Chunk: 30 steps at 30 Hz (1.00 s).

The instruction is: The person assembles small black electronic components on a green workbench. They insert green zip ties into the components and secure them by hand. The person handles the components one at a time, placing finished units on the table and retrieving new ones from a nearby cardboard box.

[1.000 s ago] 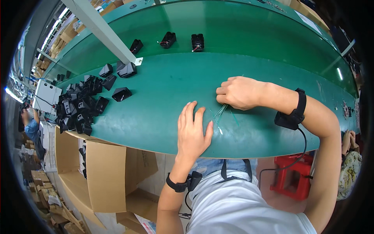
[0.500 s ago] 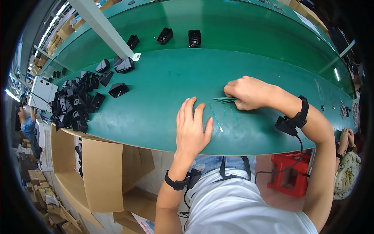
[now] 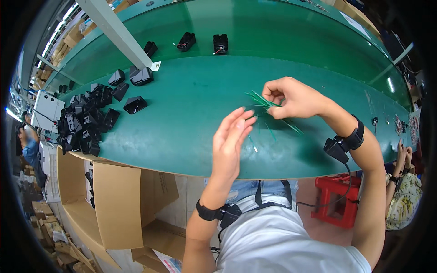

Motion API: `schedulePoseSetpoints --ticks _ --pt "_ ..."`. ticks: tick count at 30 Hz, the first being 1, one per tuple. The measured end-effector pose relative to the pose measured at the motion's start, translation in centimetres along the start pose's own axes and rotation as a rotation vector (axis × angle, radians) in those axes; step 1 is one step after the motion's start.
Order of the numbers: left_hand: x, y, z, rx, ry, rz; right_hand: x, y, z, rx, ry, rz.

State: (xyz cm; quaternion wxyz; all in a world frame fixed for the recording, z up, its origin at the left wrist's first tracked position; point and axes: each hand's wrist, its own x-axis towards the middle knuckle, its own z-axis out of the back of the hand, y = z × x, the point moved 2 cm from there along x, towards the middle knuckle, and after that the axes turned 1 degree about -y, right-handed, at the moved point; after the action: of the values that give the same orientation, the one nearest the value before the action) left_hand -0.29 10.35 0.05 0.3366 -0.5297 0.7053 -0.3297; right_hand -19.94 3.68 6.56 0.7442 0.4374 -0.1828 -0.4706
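So the main thing here is a small bunch of thin green cable ties (image 3: pixel 263 101), fanned out and pinched between the thumb and fingertips of the right hand (image 3: pixel 291 98), lifted a bit above the green conveyor belt (image 3: pixel 191 113). The ends of the bunch stick out to the left of the fingers, and a longer strand runs down to the right, under the hand toward the wrist. A couple of loose ties (image 3: pixel 271 132) lie flat on the belt just below the bunch.

The left hand (image 3: pixel 230 145) sits just below and left of the bunch, palm open and tilted, fingers straight and held close together, tips pointing up at the ties but not touching them as far as I can see. Both wrists have a black band, and the right one has a small black box (image 3: pixel 336 150) with a cable hanging off it.

Further left of the bunch, well apart from it, there's a single black plastic housing (image 3: pixel 135 105) on the belt, and beyond that a whole pile of black housings (image 3: pixel 84 120) at the belt's left end. Up behind the bunch, two more black parts (image 3: pixel 220 43) sit on the far lane. A cardboard box (image 3: pixel 116 204) stands under the belt's near edge, and a red stool (image 3: pixel 334 200) is down to the right.
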Motion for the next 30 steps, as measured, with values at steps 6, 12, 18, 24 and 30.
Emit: schedulePoseSetpoints --ticks 6,12,18,24,30 --pt "1.8 2.1 -2.7 -0.648 -0.018 0.252 0.8 2.3 -2.2 -0.171 0.008 0.1" --pt "1.8 2.4 -2.3 -0.806 0.01 0.221 -0.8 4.4 -3.2 -0.291 -0.115 0.227" --pt "1.9 1.6 -0.1 -0.662 -0.169 0.194 -2.4 2.1 0.3 -0.336 -0.32 0.179" --pt "2.2 0.5 2.4 -0.764 0.021 0.14 -4.3 -2.1 -1.8 -0.34 -0.202 0.07" --pt "1.9 -1.0 2.8 -0.704 0.046 0.057 -3.6 -2.9 -4.5 -0.496 -0.341 0.111"
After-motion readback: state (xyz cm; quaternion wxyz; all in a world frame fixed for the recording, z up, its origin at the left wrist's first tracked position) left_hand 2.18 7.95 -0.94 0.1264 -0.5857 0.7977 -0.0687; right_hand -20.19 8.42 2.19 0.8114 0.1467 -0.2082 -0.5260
